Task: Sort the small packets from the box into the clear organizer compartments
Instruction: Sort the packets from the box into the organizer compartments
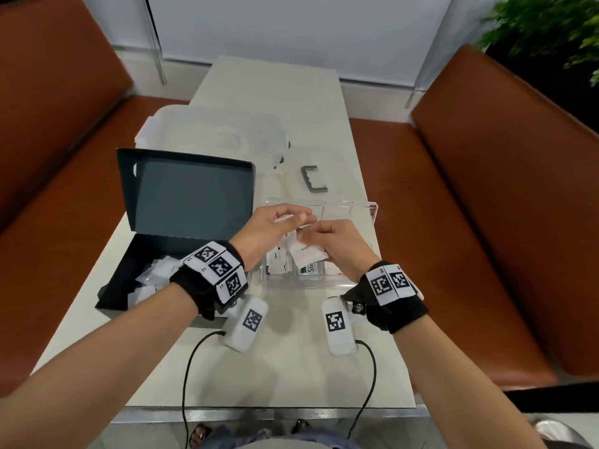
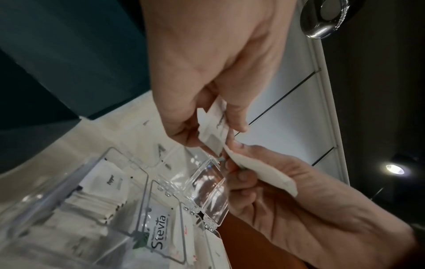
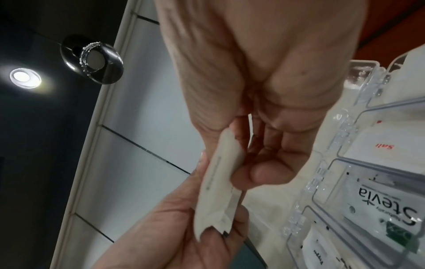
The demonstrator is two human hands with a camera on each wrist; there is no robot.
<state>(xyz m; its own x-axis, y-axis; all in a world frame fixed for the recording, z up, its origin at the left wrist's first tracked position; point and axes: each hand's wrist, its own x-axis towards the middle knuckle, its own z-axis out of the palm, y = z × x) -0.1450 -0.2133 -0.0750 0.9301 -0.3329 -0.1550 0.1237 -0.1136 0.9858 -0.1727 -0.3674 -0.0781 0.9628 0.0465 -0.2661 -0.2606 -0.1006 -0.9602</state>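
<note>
Both hands meet above the clear organizer [image 1: 372, 210]. My left hand [image 1: 299, 217] pinches a few small white packets [image 2: 212, 125] between thumb and fingers. My right hand [image 1: 308, 236] pinches another white packet [image 2: 262, 172] whose tip touches the left hand's packets. In the right wrist view the right thumb presses that packet [image 3: 222, 163]. The near organizer compartments hold pepper packets [image 2: 108, 180], a Stevia packet [image 2: 158, 225] and salt packets [image 3: 381, 145]. The dark box [image 1: 116, 286] lies open at left with several white packets [image 1: 152, 275] inside.
The box lid [image 1: 188, 189] stands upright behind the box. A translucent plastic container [image 1: 210, 134] sits farther back, and a grey bracket-shaped piece [image 1: 312, 179] lies beyond the organizer. Brown benches [image 1: 486, 222] flank the narrow table [image 1: 291, 92]. Sensor cables hang over its front edge.
</note>
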